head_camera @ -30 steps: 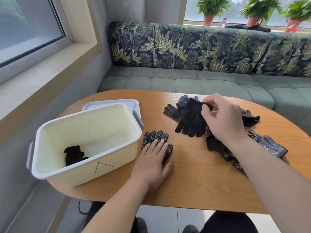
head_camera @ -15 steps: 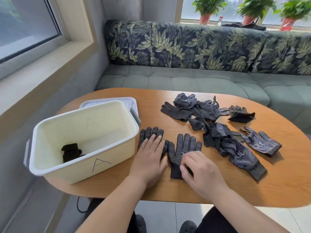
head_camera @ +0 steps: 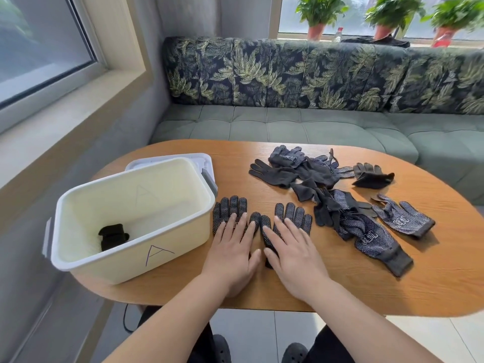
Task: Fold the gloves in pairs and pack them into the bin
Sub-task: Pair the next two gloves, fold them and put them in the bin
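Observation:
Two dark dotted gloves lie flat side by side on the wooden table (head_camera: pixel 432 284), fingers pointing away from me. My left hand (head_camera: pixel 231 254) presses flat on the left glove (head_camera: pixel 228 209). My right hand (head_camera: pixel 292 250) presses flat on the right glove (head_camera: pixel 294 214). Both hands have straight fingers and hide the gloves' palms and cuffs. A cream bin (head_camera: pixel 86 260) marked "A" stands to the left of the gloves, and a folded black glove pair (head_camera: pixel 112 236) lies in it.
A pile of loose dark gloves (head_camera: pixel 327 195) lies at the table's middle right; a dotted glove (head_camera: pixel 403 218) and a folded black one (head_camera: pixel 372 175) lie apart from it. The bin's lid (head_camera: pixel 201 161) sits behind the bin. A green sofa (head_camera: pixel 288 127) runs behind the table.
My right hand carried a dark glove from the pile to the table next to the first glove, then flattened out on it. My left hand stayed on its glove.

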Motion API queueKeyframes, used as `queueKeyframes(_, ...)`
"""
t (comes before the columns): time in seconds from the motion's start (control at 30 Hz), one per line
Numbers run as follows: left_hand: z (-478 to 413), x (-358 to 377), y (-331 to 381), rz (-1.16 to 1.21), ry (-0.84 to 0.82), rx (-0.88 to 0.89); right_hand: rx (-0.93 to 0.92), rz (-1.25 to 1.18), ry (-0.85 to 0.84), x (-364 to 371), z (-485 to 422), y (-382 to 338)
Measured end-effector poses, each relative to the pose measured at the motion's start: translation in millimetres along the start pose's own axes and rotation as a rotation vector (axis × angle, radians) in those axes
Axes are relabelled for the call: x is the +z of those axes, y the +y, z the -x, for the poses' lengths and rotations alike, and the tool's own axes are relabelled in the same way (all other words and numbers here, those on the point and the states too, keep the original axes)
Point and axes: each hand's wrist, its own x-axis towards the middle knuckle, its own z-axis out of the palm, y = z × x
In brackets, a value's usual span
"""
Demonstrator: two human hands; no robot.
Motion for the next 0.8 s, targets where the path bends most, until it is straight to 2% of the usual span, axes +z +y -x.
queueKeyframes(0.1, 9.8, 4.2, -0.5, -0.016, -0.025, 0.01, -0.04, -0.012, -0.002, 15.4, 13.9, -1.5)
queueKeyframes(0.33, 24.9, 7.9, 1.9, 0.017, 0.081, 0.032, -0.055, -0.042, 0.122, 18.3, 26.6, -2.3)
queueKeyframes(0.5, 21.3, 9.0, 1.5, -0.013, 0.046, 0.049, -0.051, -0.033, 0.069, 22.6, 22.0, -0.7)
queueKeyframes(0.57, 22.1, 7.4, 2.0, 0.015, 0.063, 0.051, -0.055, -0.053, 0.097, 22.3, 22.1, -1.3)
queueKeyframes(0.63, 24.2, 7.7, 2.7, 0.069, 0.125, 0.048, -0.049, -0.096, 0.168, 20.6, 25.4, -2.2)
queueKeyframes(0.8, 33.0, 15.4, 1.5, 0.113, 0.431, 0.12, -0.04, -0.121, 0.332, 18.8, 33.9, -4.6)
